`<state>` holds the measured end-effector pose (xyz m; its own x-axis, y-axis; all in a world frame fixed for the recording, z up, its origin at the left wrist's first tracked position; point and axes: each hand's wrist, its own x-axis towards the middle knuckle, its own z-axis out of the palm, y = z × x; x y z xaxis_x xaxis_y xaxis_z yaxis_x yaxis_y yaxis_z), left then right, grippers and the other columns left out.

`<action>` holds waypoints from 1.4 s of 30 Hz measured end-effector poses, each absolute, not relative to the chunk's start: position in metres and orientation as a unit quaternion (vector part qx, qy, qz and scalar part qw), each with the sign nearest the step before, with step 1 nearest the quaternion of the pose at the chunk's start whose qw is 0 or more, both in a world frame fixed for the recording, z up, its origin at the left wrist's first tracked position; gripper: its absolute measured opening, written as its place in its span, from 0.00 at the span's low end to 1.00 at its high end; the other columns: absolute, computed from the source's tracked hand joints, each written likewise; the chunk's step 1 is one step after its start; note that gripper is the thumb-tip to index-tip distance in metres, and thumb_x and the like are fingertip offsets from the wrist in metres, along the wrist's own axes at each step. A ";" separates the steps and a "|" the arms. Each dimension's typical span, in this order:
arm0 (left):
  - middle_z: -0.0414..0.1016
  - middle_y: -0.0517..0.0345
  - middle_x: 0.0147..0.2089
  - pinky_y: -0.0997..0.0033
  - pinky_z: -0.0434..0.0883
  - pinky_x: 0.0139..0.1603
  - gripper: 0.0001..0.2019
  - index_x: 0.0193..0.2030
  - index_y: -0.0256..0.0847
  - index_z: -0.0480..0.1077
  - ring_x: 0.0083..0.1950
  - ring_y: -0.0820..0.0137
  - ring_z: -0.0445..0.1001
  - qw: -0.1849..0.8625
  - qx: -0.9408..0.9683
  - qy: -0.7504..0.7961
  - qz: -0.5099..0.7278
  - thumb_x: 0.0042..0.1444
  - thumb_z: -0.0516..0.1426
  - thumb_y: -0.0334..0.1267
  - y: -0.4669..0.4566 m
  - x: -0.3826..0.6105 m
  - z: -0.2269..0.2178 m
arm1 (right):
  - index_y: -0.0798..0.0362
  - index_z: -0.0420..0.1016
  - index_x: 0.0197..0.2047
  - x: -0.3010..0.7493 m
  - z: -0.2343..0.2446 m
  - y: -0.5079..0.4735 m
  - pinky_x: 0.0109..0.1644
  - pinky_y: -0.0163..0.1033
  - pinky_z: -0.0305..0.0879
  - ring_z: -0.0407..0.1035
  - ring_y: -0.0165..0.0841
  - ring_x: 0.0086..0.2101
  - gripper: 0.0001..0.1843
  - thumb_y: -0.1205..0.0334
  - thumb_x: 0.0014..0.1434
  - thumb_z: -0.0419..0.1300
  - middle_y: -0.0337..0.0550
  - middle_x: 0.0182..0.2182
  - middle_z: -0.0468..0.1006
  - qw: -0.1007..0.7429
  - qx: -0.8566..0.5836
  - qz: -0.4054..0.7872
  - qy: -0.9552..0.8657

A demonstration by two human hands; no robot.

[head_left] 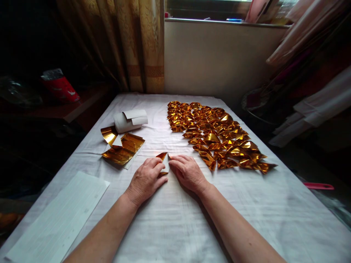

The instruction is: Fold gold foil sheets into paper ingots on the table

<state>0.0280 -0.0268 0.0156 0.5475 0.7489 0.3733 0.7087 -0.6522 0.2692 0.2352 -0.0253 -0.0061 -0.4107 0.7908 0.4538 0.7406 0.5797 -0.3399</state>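
Observation:
At the middle of the table a small sheet of gold foil paper lies partly folded, its white back up and gold flaps at its edges. My left hand grips its left side, with the fingers bent over it and the thumb at the near edge. On the opposite side my right hand has its fingers pressed together at the paper's edge. Both hands cover much of the sheet. To the left lies a stack of gold foil sheets, some curled. Many folded gold foil pieces stand in rows at the back right.
White cloth covers the table. A white paper roll rests at the back left, and a long pale sheet at the front left. Beyond the left edge stands a red container. A curtain hangs behind; garments hang right.

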 end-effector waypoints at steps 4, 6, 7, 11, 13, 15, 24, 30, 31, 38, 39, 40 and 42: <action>0.72 0.51 0.53 0.61 0.73 0.54 0.10 0.45 0.42 0.70 0.56 0.61 0.69 0.036 0.876 0.413 0.246 0.56 0.62 0.35 -0.023 0.027 0.010 | 0.49 0.75 0.49 0.234 -0.006 -0.025 0.56 0.46 0.64 0.69 0.38 0.51 0.11 0.66 0.65 0.56 0.44 0.53 0.78 0.295 -0.451 0.046 -0.841; 0.72 0.51 0.54 0.61 0.73 0.54 0.09 0.45 0.42 0.69 0.56 0.61 0.69 0.031 0.876 0.411 0.251 0.57 0.60 0.34 -0.022 0.027 0.008 | 0.49 0.75 0.49 0.234 -0.006 -0.025 0.55 0.46 0.64 0.70 0.39 0.50 0.11 0.66 0.65 0.56 0.44 0.51 0.79 0.299 -0.448 0.044 -0.841; 0.72 0.51 0.54 0.62 0.74 0.54 0.09 0.46 0.43 0.69 0.57 0.62 0.70 0.029 0.876 0.409 0.254 0.58 0.59 0.34 -0.021 0.027 0.007 | 0.49 0.76 0.49 0.234 -0.006 -0.025 0.54 0.47 0.64 0.70 0.39 0.50 0.11 0.65 0.65 0.55 0.44 0.51 0.79 0.302 -0.447 0.042 -0.841; 0.72 0.50 0.55 0.63 0.75 0.54 0.09 0.48 0.42 0.67 0.57 0.63 0.71 0.013 0.877 0.393 0.276 0.60 0.56 0.33 -0.019 0.026 0.004 | 0.50 0.76 0.50 0.235 -0.008 -0.025 0.54 0.47 0.65 0.70 0.39 0.50 0.13 0.66 0.65 0.55 0.46 0.50 0.79 0.303 -0.448 0.040 -0.840; 0.72 0.50 0.56 0.63 0.75 0.55 0.09 0.49 0.42 0.66 0.58 0.64 0.71 0.008 0.877 0.380 0.292 0.62 0.54 0.32 -0.017 0.025 0.003 | 0.49 0.75 0.50 0.235 -0.009 -0.025 0.55 0.47 0.65 0.70 0.38 0.50 0.13 0.67 0.64 0.55 0.47 0.51 0.78 0.308 -0.445 0.040 -0.840; 0.71 0.49 0.56 0.64 0.75 0.56 0.10 0.50 0.42 0.65 0.58 0.64 0.71 0.007 0.875 0.375 0.306 0.62 0.52 0.31 -0.015 0.024 0.001 | 0.49 0.75 0.51 0.235 -0.010 -0.022 0.55 0.47 0.65 0.69 0.38 0.51 0.14 0.67 0.64 0.55 0.47 0.51 0.78 0.316 -0.440 0.036 -0.840; 0.70 0.51 0.58 0.61 0.72 0.60 0.17 0.52 0.44 0.64 0.60 0.66 0.70 0.051 0.868 0.378 0.318 0.59 0.49 0.24 -0.012 0.021 -0.002 | 0.48 0.77 0.44 0.227 -0.009 0.004 0.52 0.44 0.64 0.71 0.37 0.45 0.07 0.65 0.64 0.58 0.44 0.45 0.81 0.328 -0.424 -0.009 -0.844; 0.68 0.48 0.56 0.57 0.72 0.58 0.21 0.53 0.42 0.62 0.58 0.60 0.70 0.060 0.822 0.453 0.341 0.52 0.53 0.24 -0.015 0.010 -0.006 | 0.50 0.75 0.39 0.226 -0.006 -0.009 0.52 0.43 0.66 0.71 0.36 0.45 0.08 0.65 0.66 0.54 0.44 0.39 0.81 0.329 -0.375 0.014 -0.866; 0.69 0.49 0.54 0.57 0.72 0.57 0.21 0.53 0.42 0.62 0.56 0.60 0.70 0.057 0.816 0.465 0.339 0.52 0.53 0.24 -0.016 0.008 -0.007 | 0.50 0.74 0.39 0.226 -0.005 -0.012 0.52 0.43 0.66 0.71 0.36 0.46 0.08 0.66 0.66 0.53 0.44 0.39 0.80 0.333 -0.370 0.020 -0.867; 0.72 0.50 0.50 0.60 0.72 0.53 0.24 0.59 0.43 0.59 0.51 0.60 0.73 -0.020 0.805 0.486 0.339 0.55 0.54 0.26 -0.027 0.004 -0.004 | 0.50 0.72 0.38 0.224 -0.004 -0.016 0.57 0.46 0.64 0.69 0.37 0.51 0.10 0.71 0.64 0.51 0.44 0.38 0.80 0.338 -0.344 0.037 -0.875; 0.73 0.50 0.49 0.60 0.73 0.51 0.23 0.58 0.42 0.59 0.50 0.60 0.73 -0.036 0.806 0.487 0.334 0.56 0.54 0.26 -0.029 0.003 -0.002 | 0.50 0.72 0.38 0.224 -0.003 -0.016 0.57 0.45 0.64 0.70 0.37 0.50 0.10 0.71 0.64 0.51 0.44 0.37 0.80 0.335 -0.342 0.041 -0.877; 0.74 0.50 0.47 0.60 0.73 0.49 0.21 0.56 0.42 0.60 0.48 0.59 0.73 -0.049 0.809 0.487 0.325 0.56 0.54 0.27 -0.032 0.002 0.000 | 0.50 0.72 0.38 0.224 -0.002 -0.016 0.56 0.45 0.65 0.70 0.36 0.49 0.11 0.71 0.65 0.50 0.45 0.37 0.79 0.332 -0.341 0.043 -0.879; 0.76 0.52 0.43 0.61 0.73 0.46 0.15 0.51 0.42 0.64 0.45 0.60 0.73 -0.067 0.822 0.481 0.297 0.57 0.55 0.28 -0.035 0.000 0.004 | 0.51 0.72 0.38 0.223 -0.002 -0.016 0.55 0.44 0.65 0.71 0.35 0.46 0.12 0.71 0.65 0.49 0.45 0.37 0.79 0.329 -0.338 0.040 -0.881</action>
<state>0.0001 -0.0350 0.0042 0.3598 0.7514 0.5532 0.8311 -0.5276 0.1760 0.2229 -0.0163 -0.0015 -0.5551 0.6221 0.5522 0.5693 0.7681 -0.2930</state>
